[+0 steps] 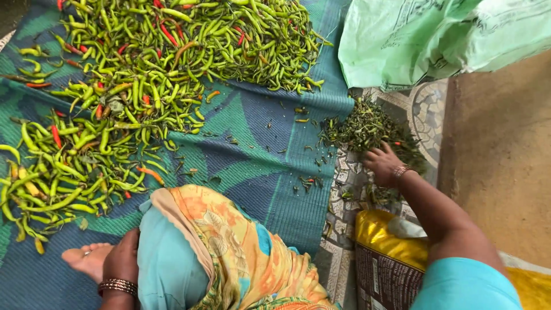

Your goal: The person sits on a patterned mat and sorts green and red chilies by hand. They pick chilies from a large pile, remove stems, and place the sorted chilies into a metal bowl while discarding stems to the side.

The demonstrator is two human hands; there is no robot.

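A big heap of green chillies [143,80], with a few red and orange ones mixed in, lies spread over a blue-green woven mat [258,155]. My right hand [383,163] reaches out to the right and rests on a small pile of dark green chilli stems [367,127] on the patterned floor; whether the fingers pinch any stems I cannot tell. My left hand [121,261] rests low by my bare foot [86,258], fingers curled, beside my knee in teal and orange cloth [212,247]. It holds nothing that I can see.
A pale green plastic sack [425,37] lies at the top right. A yellow and dark printed bag [384,258] stands by my right arm. Brown bare ground [499,161] runs along the right. Loose stems are scattered over the mat's middle.
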